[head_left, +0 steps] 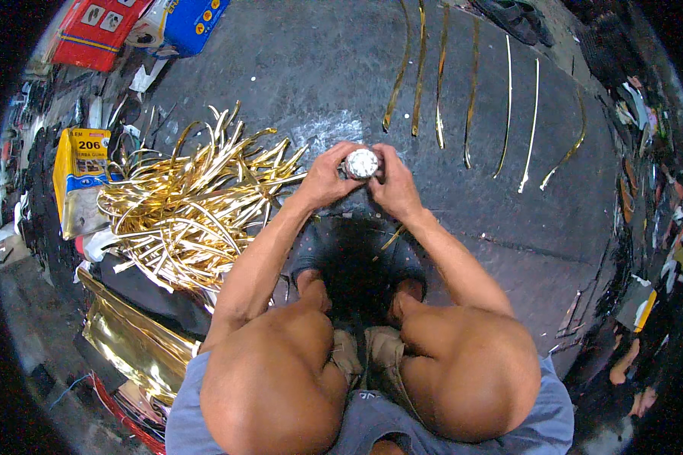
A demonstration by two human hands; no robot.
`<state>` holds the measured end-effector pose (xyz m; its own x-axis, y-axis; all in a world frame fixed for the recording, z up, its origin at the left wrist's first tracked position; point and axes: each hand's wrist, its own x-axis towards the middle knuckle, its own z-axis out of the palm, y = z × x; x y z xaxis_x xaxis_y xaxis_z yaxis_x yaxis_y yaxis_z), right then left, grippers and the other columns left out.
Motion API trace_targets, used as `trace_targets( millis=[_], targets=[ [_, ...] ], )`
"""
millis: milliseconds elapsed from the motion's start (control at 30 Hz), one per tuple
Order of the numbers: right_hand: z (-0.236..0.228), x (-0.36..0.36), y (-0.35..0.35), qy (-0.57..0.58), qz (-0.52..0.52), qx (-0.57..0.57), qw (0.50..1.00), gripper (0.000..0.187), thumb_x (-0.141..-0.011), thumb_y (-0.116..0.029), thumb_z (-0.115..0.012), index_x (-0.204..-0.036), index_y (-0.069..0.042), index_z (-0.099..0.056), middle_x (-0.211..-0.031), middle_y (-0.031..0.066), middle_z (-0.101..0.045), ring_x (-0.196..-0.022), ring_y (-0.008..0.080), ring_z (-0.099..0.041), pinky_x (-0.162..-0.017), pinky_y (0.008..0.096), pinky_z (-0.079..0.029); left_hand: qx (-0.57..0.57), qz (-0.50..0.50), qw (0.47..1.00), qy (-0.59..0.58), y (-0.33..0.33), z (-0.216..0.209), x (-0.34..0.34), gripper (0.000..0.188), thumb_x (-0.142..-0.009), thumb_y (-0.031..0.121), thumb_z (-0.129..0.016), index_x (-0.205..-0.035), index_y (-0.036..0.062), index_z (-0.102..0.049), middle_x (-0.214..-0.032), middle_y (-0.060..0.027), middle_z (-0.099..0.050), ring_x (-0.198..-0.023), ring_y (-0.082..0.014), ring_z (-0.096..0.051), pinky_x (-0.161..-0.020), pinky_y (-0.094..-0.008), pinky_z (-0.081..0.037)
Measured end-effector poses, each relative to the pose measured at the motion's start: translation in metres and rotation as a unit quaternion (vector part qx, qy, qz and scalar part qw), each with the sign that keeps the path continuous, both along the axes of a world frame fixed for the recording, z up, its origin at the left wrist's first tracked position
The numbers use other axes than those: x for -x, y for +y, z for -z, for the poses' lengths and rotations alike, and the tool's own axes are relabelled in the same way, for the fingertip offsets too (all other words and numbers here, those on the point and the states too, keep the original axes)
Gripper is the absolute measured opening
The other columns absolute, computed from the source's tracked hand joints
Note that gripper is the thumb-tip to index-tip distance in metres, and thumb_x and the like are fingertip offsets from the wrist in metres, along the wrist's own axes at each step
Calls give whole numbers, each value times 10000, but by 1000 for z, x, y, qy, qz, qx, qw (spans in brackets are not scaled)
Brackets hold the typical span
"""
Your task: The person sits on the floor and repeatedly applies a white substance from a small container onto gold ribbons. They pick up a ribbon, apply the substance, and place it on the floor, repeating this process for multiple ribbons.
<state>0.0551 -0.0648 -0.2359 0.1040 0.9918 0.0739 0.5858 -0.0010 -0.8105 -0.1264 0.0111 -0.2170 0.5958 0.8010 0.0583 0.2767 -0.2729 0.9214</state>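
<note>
Between my two hands is a small round can-like object [362, 163] with a white, blotchy top, seen from straight above. My left hand [328, 176] is closed around its left side. On the right side, the fingers of my right hand [395, 185] also wrap it. The hands hide its sides, so I cannot tell how tall it is or whether it touches the dark work surface [281, 83]. Left of my left hand lies a big tangled heap of shiny gold strips [197, 205]. Several single gold strips [472, 98] lie spaced apart, beyond and to the right of my hands.
A yellow and blue tin [83, 182] stands left of the heap. Red [99, 34] and blue [190, 26] containers are at the far left. A gold sheet [136, 334] lies near left. Dark sandals [516, 19] sit at the far right; scraps clutter the right edge.
</note>
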Motion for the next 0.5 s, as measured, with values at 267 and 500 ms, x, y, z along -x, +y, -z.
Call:
trace_targets(
  millis=[267,500],
  targets=[
    [75,-20,34,269,159,244,918,214,-863,-57,-736,-1049,-21,-636,-871,54,-703,-752,148,-657,-634,307,-526,22,7,999,24,13,3,-1,476,-749,101,-871,-1168,39,-654,-1076,-165,-727,-1012,-315,-720,-865,-393,-558],
    [48,-15,40,432,236,293,820,221,-890,-8,-680,-1090,-13,-587,-828,116,-695,-643,176,-646,-528,309,-494,-43,13,999,22,9,8,0,470,-750,63,-819,-1187,40,-649,-1112,-171,-719,-1063,-365,-698,-903,-412,-553]
  ],
)
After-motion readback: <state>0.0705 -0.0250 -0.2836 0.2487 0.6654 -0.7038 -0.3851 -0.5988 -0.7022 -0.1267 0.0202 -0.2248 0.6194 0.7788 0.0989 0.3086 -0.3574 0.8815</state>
